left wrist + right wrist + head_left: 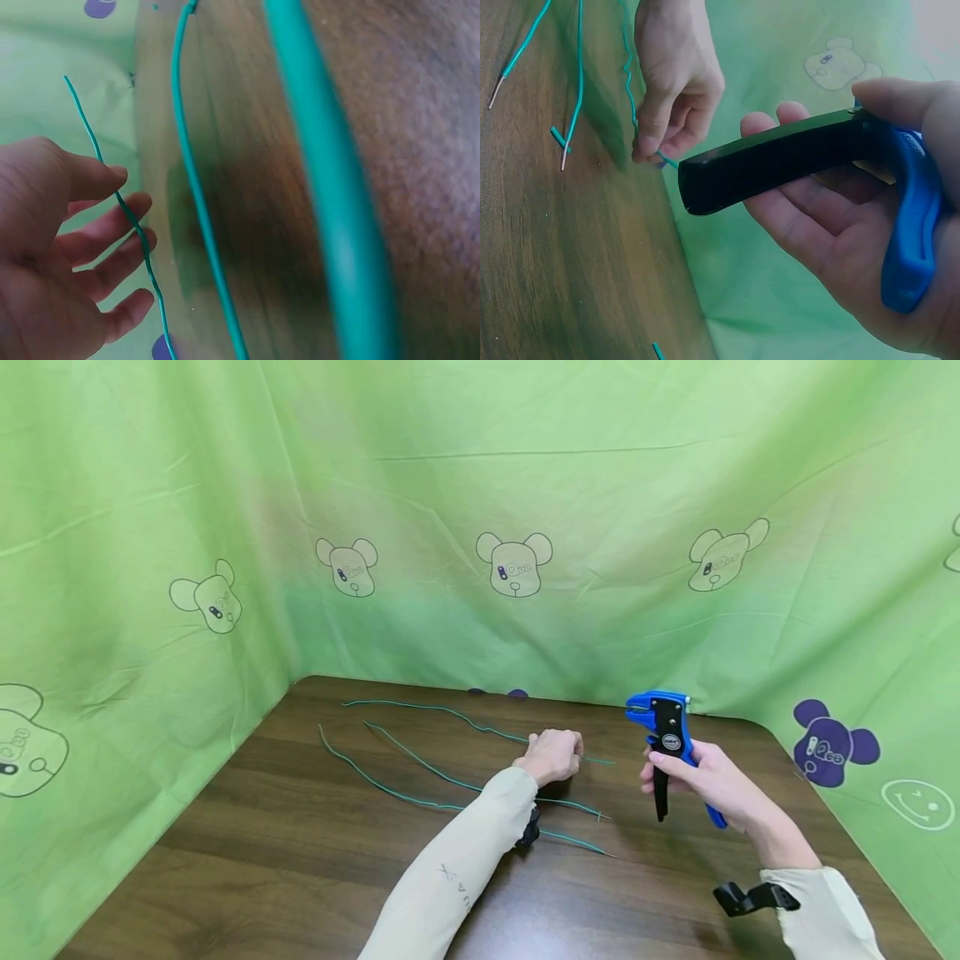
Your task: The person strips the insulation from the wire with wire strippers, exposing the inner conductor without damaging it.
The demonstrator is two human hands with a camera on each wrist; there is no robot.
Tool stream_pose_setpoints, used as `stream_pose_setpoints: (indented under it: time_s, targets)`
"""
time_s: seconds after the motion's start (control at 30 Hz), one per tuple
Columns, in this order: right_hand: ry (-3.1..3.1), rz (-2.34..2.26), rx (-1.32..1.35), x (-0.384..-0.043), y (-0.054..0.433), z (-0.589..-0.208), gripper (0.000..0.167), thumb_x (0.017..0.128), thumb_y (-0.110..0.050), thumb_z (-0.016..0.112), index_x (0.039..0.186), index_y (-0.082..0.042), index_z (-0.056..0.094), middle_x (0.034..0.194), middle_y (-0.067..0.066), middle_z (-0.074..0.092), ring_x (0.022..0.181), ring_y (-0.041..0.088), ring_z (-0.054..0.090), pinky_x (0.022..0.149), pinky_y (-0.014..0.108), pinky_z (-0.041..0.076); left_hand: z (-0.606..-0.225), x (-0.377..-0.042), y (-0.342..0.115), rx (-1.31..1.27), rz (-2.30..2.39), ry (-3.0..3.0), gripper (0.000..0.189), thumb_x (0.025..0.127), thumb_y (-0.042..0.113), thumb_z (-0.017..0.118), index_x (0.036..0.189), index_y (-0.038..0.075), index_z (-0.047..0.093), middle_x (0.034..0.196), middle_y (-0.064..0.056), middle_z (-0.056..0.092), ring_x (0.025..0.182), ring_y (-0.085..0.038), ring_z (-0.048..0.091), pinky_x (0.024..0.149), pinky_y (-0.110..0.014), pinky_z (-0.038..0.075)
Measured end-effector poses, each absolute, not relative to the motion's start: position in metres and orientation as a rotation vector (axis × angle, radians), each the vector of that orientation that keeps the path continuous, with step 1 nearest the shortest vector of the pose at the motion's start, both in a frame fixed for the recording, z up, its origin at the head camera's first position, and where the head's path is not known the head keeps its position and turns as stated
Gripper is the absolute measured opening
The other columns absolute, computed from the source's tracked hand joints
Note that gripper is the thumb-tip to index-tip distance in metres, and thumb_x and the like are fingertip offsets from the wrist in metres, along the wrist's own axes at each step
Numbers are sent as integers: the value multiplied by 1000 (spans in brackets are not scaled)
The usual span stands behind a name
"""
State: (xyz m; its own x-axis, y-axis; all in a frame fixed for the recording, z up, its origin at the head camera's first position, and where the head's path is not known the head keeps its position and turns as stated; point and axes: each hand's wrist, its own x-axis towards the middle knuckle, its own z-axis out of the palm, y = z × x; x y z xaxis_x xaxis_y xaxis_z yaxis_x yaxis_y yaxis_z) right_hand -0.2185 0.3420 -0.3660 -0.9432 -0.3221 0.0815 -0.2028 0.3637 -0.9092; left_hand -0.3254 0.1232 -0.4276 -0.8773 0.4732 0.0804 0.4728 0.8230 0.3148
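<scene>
My left hand (pixel 553 756) reaches across to the farthest green wire (pixel 465 717) and pinches it near its right end between thumb and fingers. In the left wrist view that wire (pixel 154 283) passes between the thumb and the fingers, its tip sticking out past them. My right hand (pixel 705 772) holds a blue and black wire stripper (pixel 667 714) raised at the right, head up. Its black handle (pixel 780 154) and blue handle (pixel 911 247) stand spread apart in the right wrist view. Two more green wires lie nearer, a middle one (pixel 423 764) and a front one (pixel 382 787).
Both nearer wires show bare ends, the middle wire's bare end (pixel 564 157) beside a short green insulation piece (pixel 556 138). Another green bit (pixel 658 351) lies near the edge. Green printed cloth (pixel 480 468) hangs around the brown wooden table (pixel 262 843).
</scene>
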Motion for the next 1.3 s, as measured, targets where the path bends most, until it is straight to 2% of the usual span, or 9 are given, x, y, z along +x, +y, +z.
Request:
stream_pose_setpoints:
  time_s: [0.13,0.3,0.53,0.93,1.3]
  targets:
    - [2511,-1628,-472,-218,341,-365,29,106,-22,44,120,2,51,97,11,73,88,26,74,81,33,58,-421,-323,119,851,610,2971,11,94,19,58,97,25,66,90,14,67,86,-4,60,81,-29,41]
    - [2532,-1613,-477,-218,340,-363,31,106,-25,42,117,2,53,100,13,72,91,23,74,83,29,57,-410,-321,114,911,702,2967,12,96,22,57,101,23,67,89,12,67,83,-4,60,81,-27,48]
    - [2551,-1613,-532,-218,342,-362,30,107,-23,40,113,0,58,101,8,73,93,19,73,84,24,56,-406,-319,108,902,868,2920,9,97,23,58,100,24,66,87,12,63,76,-5,57,67,-20,44]
    - [2533,-1624,-565,-220,342,-363,27,107,-21,41,113,-1,57,101,11,73,91,21,73,84,26,56,-395,-311,94,978,1100,2858,14,98,23,58,106,19,69,83,14,62,74,-1,55,68,-14,42]
    - [2513,-1636,-571,-220,342,-364,25,107,-20,41,113,-2,57,97,-1,74,90,20,73,83,27,57,-394,-298,85,1006,1228,2830,14,99,25,59,107,21,71,88,12,67,76,2,56,70,-11,42]
